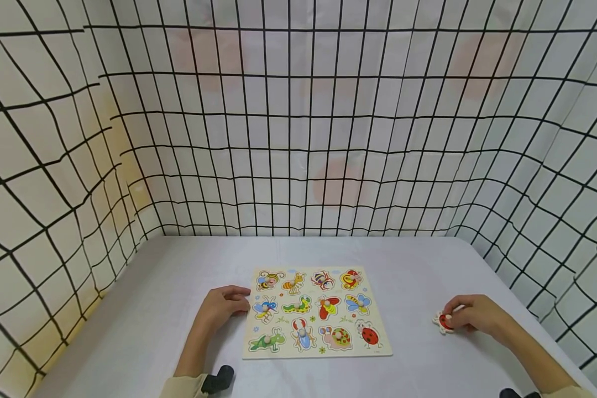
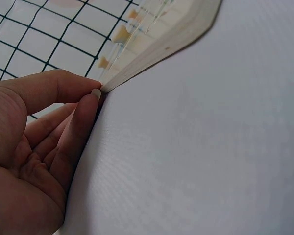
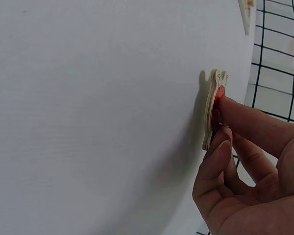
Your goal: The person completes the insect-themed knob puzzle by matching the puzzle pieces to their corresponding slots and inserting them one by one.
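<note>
A wooden peg puzzle board (image 1: 278, 322) with colourful insect pictures lies flat on the table. My left hand (image 1: 222, 305) is at its left edge; in the left wrist view the thumb and index fingertip pinch the board's edge (image 2: 157, 58). Off to the right of the board, my right hand (image 1: 477, 315) holds a red and white puzzle piece (image 1: 444, 322) between thumb and fingers. Seen edge-on in the right wrist view, this thin wooden piece (image 3: 210, 112) stands tilted near the table surface. Fingers hide part of its face.
Several pieces with round knobs sit in the board, among them a green caterpillar (image 1: 297, 305). A red ladybug picture (image 1: 370, 334) at the lower right shows no knob. White table (image 1: 189, 260) surrounds the board; black-grid white walls (image 1: 308, 132) enclose the back and sides.
</note>
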The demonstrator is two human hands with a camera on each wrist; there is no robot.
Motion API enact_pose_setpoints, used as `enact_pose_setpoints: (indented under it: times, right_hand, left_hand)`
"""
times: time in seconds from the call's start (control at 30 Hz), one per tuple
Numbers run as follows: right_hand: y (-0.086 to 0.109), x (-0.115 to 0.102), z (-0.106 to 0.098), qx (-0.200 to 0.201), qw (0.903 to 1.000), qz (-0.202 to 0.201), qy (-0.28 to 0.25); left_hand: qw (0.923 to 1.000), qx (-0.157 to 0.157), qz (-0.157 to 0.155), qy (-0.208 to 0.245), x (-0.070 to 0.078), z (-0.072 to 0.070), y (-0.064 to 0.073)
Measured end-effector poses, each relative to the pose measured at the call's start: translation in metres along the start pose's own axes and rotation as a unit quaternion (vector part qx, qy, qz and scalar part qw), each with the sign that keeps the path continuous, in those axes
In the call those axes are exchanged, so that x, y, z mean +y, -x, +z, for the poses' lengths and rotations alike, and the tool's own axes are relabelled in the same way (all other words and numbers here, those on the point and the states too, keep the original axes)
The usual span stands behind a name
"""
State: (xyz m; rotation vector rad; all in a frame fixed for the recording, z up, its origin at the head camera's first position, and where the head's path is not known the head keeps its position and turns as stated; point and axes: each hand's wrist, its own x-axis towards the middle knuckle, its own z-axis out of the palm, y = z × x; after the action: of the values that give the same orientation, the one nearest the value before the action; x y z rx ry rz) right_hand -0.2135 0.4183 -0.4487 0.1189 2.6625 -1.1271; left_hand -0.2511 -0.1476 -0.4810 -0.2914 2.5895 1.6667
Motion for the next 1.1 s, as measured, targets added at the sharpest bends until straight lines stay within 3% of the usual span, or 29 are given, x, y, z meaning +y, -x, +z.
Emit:
enact_pose_setpoints:
  times: [0.37,0.73,1.1]
  right_hand:
    - [-0.007,-0.021,0.008,-0.014,0.9996,-0.022,0.008]
    - [-0.013,-0.049,0.031,-0.031,0.9978,-0.058,0.006]
    - [-0.017,-0.077,0.056,-0.073,0.9929,-0.094,0.002]
  left_hand:
    - [1.0000,-0.003,0.004,-0.001,0.000,0.000,0.001]
    - [1.0000,-0.002,0.005,-0.005,0.000,0.000,0.002]
    - [1.0000,0.004,-0.002,-0.006,-0.002,0.002,-0.002]
